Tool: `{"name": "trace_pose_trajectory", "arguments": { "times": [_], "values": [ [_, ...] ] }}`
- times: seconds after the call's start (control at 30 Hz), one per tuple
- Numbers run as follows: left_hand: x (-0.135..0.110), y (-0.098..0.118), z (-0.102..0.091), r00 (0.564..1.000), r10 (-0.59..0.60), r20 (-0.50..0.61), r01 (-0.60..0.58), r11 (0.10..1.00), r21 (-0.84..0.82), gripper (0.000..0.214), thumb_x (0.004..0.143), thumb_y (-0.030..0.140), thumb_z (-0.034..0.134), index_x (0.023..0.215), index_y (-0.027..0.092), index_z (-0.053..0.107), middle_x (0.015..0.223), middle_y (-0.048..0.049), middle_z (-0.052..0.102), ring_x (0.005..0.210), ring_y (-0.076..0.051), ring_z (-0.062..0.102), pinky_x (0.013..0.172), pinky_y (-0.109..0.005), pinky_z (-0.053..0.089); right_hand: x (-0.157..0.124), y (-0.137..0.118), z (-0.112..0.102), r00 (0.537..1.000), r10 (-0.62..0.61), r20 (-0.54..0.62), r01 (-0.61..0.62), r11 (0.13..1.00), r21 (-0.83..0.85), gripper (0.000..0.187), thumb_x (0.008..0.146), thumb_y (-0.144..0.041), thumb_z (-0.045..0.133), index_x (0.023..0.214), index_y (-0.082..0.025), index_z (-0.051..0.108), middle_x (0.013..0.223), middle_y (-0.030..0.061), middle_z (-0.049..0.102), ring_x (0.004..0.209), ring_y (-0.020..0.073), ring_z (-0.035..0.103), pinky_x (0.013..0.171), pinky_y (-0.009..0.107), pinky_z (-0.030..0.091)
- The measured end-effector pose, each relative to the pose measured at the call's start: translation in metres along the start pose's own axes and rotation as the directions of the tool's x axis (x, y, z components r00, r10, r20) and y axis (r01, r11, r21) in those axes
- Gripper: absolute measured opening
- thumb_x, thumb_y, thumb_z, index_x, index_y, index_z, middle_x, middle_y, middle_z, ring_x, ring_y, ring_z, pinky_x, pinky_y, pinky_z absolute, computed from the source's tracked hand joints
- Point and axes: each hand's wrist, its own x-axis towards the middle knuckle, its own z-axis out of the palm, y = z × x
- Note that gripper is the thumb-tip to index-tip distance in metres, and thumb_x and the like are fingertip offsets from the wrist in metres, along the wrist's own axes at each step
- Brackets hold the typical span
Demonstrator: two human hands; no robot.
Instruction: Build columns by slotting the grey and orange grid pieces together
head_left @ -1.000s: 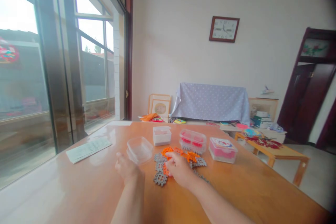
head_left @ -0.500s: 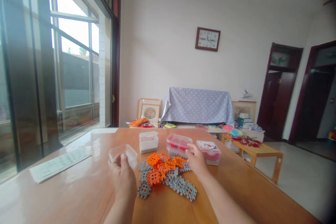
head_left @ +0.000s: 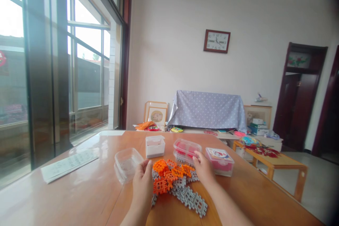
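While orange pieces (head_left: 162,185) lie heaped with grey pieces (head_left: 191,197) on the surface (head_left: 108,194), the left hand (head_left: 143,180) sits at the pile's nine o'clock and the right hand (head_left: 203,168) at its two, near the red-filled box (head_left: 186,147) at one. Both hands' fingers are curled; whether they pinch anything, I can't quite tell. A clear tray (head_left: 127,162) lies at ten.

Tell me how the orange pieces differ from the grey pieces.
Colour: the orange pieces are vivid, the grey pieces muted.
Position: the orange pieces are heaped mostly on top; grey pieces show beneath and around them.
Spread: the orange pieces are bunched together, while some grey pieces reach out nearer the viewer.
Shared: both have toothed edges and cut-out openings.
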Motion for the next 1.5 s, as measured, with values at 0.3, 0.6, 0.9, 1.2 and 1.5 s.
{"name": "trace_pose_trajectory", "arguments": {
  "times": [0.3, 0.6, 0.9, 1.2, 1.5],
  "values": [
    [-0.006, 0.004, 0.002, 0.999, -0.034, 0.004, 0.034, 0.999, 0.008, 0.041, 0.077, 0.044, 0.075, 0.106, 0.015, 0.068, 0.096, -0.0089, 0.071, 0.099, -0.027, 0.065, 0.091, -0.039, 0.048, -0.001, 0.008, -0.001, 0.996, -0.001, -0.085, 0.013, 0.989, 0.144, 0.041, 0.093, -0.048, 0.046, 0.113, -0.019, 0.067, 0.106, 0.0123, 0.075, 0.094, 0.0276, 0.071, 0.081, 0.039, 0.055],
    [-0.008, 0.004, 0.004, 0.992, -0.072, 0.102, 0.071, 0.997, 0.011, 0.065, 0.073, 0.056, 0.079, 0.121, 0.016, 0.062, 0.117, -0.0139, 0.069, 0.112, -0.031, 0.063, 0.096, -0.042, 0.047, -0.025, -0.045, -0.033, 1.0, 0.031, -0.005, -0.027, 0.922, 0.386, 0.048, 0.089, -0.06, 0.053, 0.111, -0.02, 0.066, 0.085, 0.0069, 0.073, 0.064, 0.0218, 0.066, 0.058, 0.032, 0.052],
    [-0.012, 0.017, 0.001, 0.935, -0.035, 0.354, 0.096, 0.983, -0.155, 0.097, 0.074, 0.042, 0.086, 0.152, 0.025, 0.032, 0.153, -0.018, 0.045, 0.14, -0.033, 0.046, 0.112, -0.045, 0.04, -0.052, -0.083, -0.035, 0.942, -0.113, 0.315, -0.075, 0.846, 0.528, 0.046, 0.092, -0.061, 0.054, 0.115, -0.023, 0.064, 0.074, -0.0016, 0.063, 0.055, 0.0146, 0.058, 0.056, 0.027, 0.046],
    [-0.016, 0.034, -0.005, 0.837, -0.011, 0.547, 0.162, 0.96, -0.229, 0.062, 0.081, 0.036, 0.08, 0.136, 0.021, 0.055, 0.129, -0.0138, 0.066, 0.114, -0.027, 0.065, 0.102, -0.041, 0.049, -0.05, -0.077, -0.036, 0.943, -0.228, 0.242, 0.113, 0.904, 0.412, 0.043, 0.09, -0.058, 0.06, 0.115, -0.025, 0.072, 0.079, 0.0013, 0.064, 0.067, 0.0179, 0.059, 0.065, 0.03, 0.049],
    [-0.009, 0.021, -0.012, 0.849, -0.047, 0.526, 0.149, 0.977, -0.154, 0.042, 0.087, 0.042, 0.07, 0.123, 0.021, 0.062, 0.115, -0.0102, 0.068, 0.102, -0.023, 0.064, 0.09, -0.037, 0.053, -0.043, -0.075, -0.046, 0.878, -0.418, 0.233, 0.29, 0.852, 0.436, 0.025, 0.096, -0.045, 0.06, 0.108, -0.031, 0.076, 0.111, 0.0045, 0.072, 0.108, 0.0239, 0.064, 0.092, 0.036, 0.051]
  ]
}}
